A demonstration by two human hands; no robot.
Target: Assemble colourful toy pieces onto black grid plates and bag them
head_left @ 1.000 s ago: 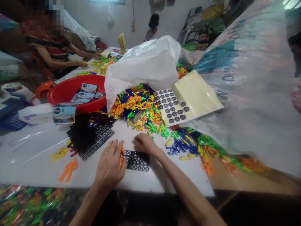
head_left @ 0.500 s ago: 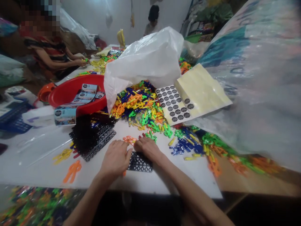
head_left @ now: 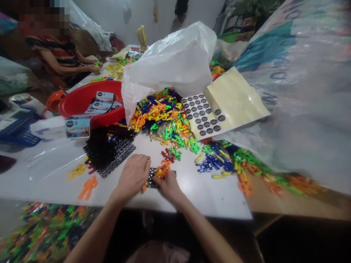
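My right hand (head_left: 170,186) is closed on an orange plastic toy figure (head_left: 163,168), low over a black perforated plate (head_left: 150,181). At the plate's left end, my left hand (head_left: 134,173) rests with curled fingers. A bit of orange plastic (head_left: 144,187) shows by its thumb; whatever lies under the palm is hidden. Just beyond my hands are a dark red figure (head_left: 167,155) and a green figure (head_left: 176,151). A stack of black perforated plates (head_left: 109,153) lies to the left, with a loose orange figure (head_left: 87,187) nearer the table edge.
A heap of colourful small toys (head_left: 159,113) spills from a white plastic bag (head_left: 175,58). Left of it stands a red basin (head_left: 74,102) with printed cards. A sticker sheet (head_left: 200,113) lies right, near blue pieces (head_left: 214,160). Another person (head_left: 60,58) works at far left.
My right hand has drawn back toward me and lifted the orange figure from the table over the plate. The left hand stays beside the plate. The camera view has shifted slightly.
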